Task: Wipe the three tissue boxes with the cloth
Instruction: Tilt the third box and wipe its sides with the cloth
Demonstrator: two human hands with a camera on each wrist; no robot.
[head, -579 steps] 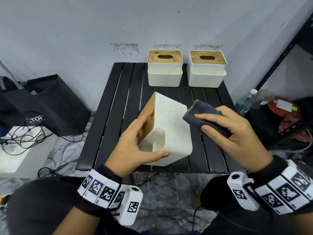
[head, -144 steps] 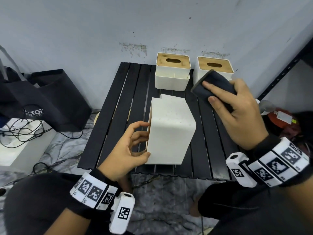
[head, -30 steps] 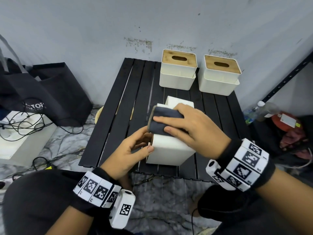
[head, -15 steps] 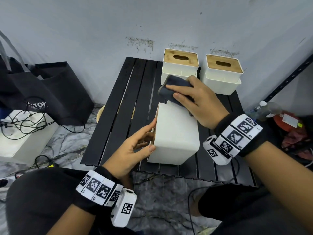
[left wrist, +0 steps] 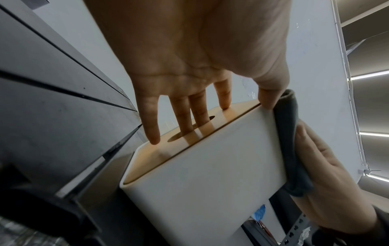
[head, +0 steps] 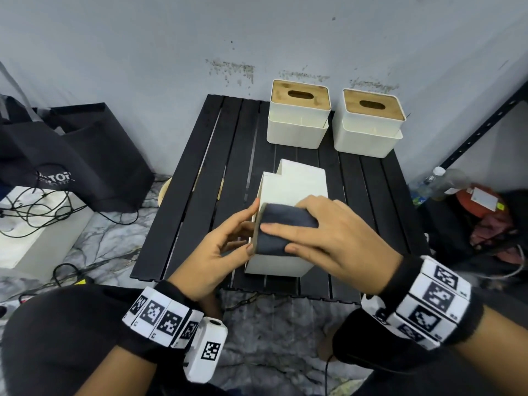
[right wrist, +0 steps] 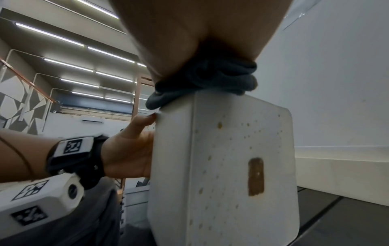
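A white tissue box (head: 288, 195) lies tipped on its side near the front edge of a black slatted table (head: 200, 195), its wooden lid facing the person's left. The right hand (head: 337, 238) lies flat over a folded dark grey cloth (head: 281, 228), fingers nearly straight, pressing it down on the upward-facing side of the box at its near end. The left hand (head: 217, 250) steadies the box from the left: in the left wrist view its straight fingers (left wrist: 185, 119) rest against the wooden lid (left wrist: 189, 138) by the oval slot, and the thumb sits at the top edge beside the cloth. The right wrist view shows small brownish specks and a brown rectangular mark on the box's underside (right wrist: 242, 166). Two more tissue boxes stand upright, side by side, at the back of the table by the wall, one to the left (head: 298, 118) and one to the right (head: 370, 124). A black bag (head: 85, 155) sits on the floor to the left.
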